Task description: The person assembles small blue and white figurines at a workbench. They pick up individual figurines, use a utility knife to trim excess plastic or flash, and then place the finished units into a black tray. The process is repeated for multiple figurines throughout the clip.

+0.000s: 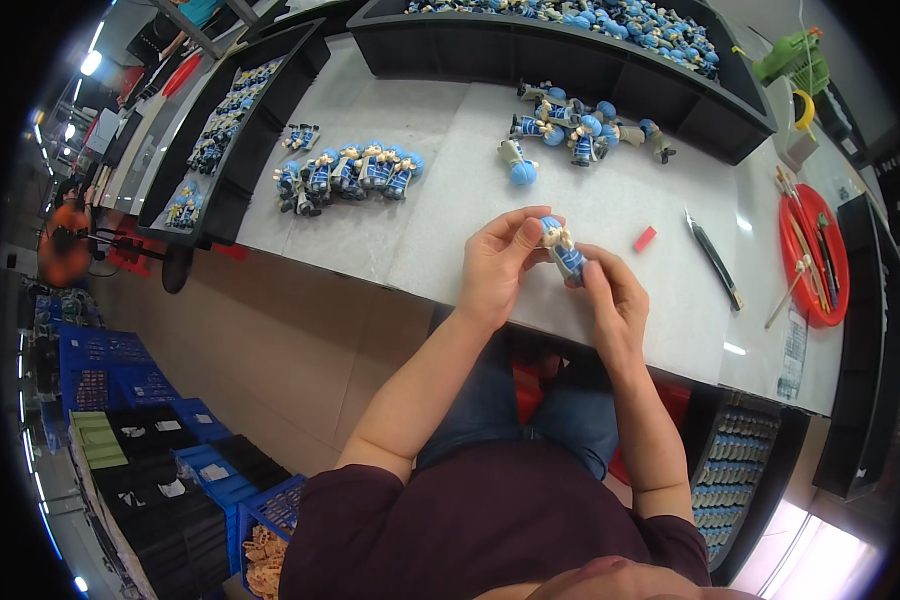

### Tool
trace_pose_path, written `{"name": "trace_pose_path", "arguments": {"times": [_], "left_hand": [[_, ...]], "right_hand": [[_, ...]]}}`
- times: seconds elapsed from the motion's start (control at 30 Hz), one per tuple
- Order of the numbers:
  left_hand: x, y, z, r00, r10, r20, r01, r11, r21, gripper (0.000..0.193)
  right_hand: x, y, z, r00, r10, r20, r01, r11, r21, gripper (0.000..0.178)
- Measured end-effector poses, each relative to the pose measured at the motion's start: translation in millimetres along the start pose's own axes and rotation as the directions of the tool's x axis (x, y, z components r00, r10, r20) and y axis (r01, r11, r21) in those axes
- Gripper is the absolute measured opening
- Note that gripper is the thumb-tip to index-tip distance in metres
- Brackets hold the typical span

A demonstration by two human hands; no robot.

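Note:
Between my two hands, just above the table's front edge, is a small toy figurine (567,260) with a light blue head and a blue body. My left hand (498,262) pinches it at the head end. The fingers of my right hand (615,298) close round its lower end. One loose figurine (519,163) lies on the table beyond my hands, its blue head toward me. Behind it sits a loose heap of figurines (583,127). To the left, a tight row of similar figurines (355,170) rests on the white table (440,215).
A black bin (570,95) full of figurines spans the back. A black tray (255,125) with more stands left. On the right lie a red eraser-like block (646,239), a craft knife (714,262) and a red oval dish (838,300) with brushes. Blue crates (110,350) stand on the floor.

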State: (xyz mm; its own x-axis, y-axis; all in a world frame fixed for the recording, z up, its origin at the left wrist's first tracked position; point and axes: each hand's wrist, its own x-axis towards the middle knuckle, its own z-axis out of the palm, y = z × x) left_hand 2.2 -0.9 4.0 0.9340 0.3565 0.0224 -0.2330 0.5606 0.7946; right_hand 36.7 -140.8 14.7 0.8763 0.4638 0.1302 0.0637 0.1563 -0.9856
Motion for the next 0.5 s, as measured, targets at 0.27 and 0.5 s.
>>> {"name": "trace_pose_path", "arguments": {"times": [0.27, 0.5], "left_hand": [[-0.6, 1.0, -2.9, 0.996, 0.006, 0.086, -0.003, 0.999, -0.037, 0.032], [-0.6, 1.3, -4.1, 0.995, -0.009, 0.101, 0.015, 0.998, -0.061, 0.031]], "right_hand": [[0.3, 7.0, 2.6, 1.000, -0.022, 0.008, 0.023, 0.995, -0.097, 0.021], [-0.3, 3.0, 4.0, 0.999, -0.038, 0.026, 0.042, 0.988, -0.150, 0.021]]}}
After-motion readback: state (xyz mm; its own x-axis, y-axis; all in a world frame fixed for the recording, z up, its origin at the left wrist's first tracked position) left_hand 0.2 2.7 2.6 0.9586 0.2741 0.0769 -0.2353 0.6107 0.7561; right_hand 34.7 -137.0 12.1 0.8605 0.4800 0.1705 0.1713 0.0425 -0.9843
